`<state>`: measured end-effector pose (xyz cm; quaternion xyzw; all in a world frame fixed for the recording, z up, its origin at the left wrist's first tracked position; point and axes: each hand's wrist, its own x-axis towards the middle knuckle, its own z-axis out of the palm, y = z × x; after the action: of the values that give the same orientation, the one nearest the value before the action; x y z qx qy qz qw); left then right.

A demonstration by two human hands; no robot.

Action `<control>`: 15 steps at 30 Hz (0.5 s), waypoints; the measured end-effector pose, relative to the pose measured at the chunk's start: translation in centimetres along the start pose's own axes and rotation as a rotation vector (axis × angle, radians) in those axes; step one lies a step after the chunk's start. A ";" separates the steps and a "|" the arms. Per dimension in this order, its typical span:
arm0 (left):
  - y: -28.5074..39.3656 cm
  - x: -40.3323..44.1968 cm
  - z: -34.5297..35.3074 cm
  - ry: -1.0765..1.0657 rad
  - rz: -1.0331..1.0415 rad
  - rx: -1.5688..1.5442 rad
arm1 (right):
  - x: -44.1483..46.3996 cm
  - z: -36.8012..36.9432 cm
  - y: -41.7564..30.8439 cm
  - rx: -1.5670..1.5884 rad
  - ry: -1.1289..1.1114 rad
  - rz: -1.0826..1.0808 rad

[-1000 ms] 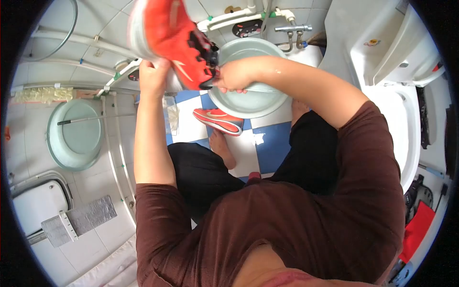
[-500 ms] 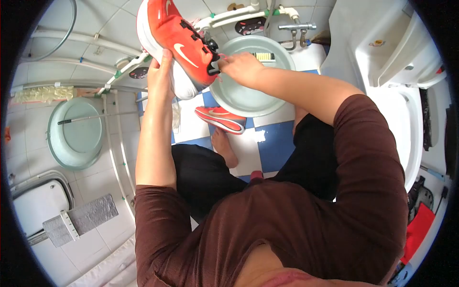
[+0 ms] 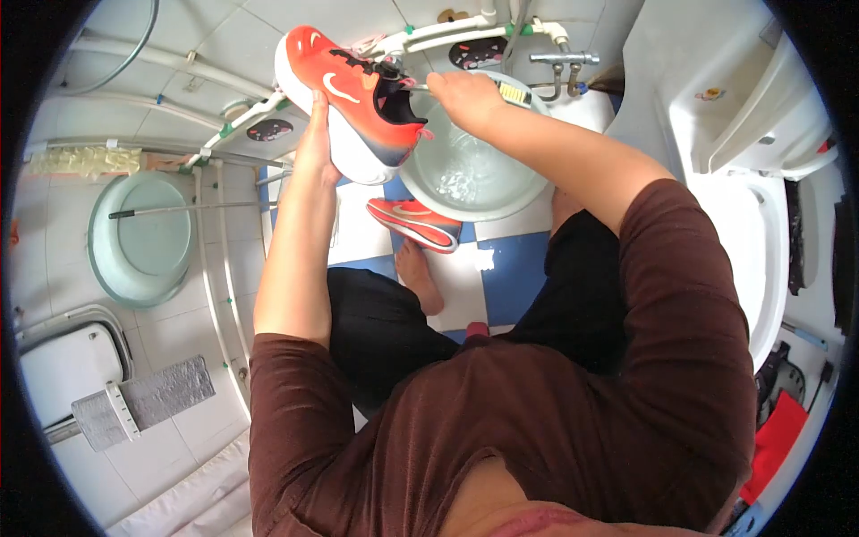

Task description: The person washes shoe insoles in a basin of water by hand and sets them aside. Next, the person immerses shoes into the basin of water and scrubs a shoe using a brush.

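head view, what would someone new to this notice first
The bright orange-red shoe leaps out first, raised in the left hand at the upper left of centre. Next comes the pale green basin of rippling water beside it, with the right hand holding a brush over it. Below, a second shoe lies on the blue-and-white floor.

I'm in a bathroom, by the look of it: a water-filled basin before me, a metal tap and white pipes beyond it, blue-and-white floor tiles beneath, a white tub to its right.
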<state>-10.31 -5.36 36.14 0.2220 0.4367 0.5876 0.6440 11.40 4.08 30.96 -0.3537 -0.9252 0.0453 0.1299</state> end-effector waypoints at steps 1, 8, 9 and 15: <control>-0.1 0.3 -0.2 -0.042 -0.020 -0.025 | 0.0 0.1 0.0 0.054 0.007 0.004; 1.4 -0.8 -0.6 0.165 0.280 0.264 | -1.2 -6.2 -1.8 0.658 -0.660 -0.115; 1.2 -0.1 -1.9 0.118 0.382 0.294 | -1.1 -5.3 -2.0 0.698 -0.784 -0.120; 0.7 -1.1 1.6 0.163 0.299 0.334 | -1.7 -3.4 -2.3 0.163 -0.324 -0.124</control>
<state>-9.28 -5.93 37.83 0.3397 0.5406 0.6119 0.4669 12.03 1.16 34.26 -0.2725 -0.9473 0.1681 0.0101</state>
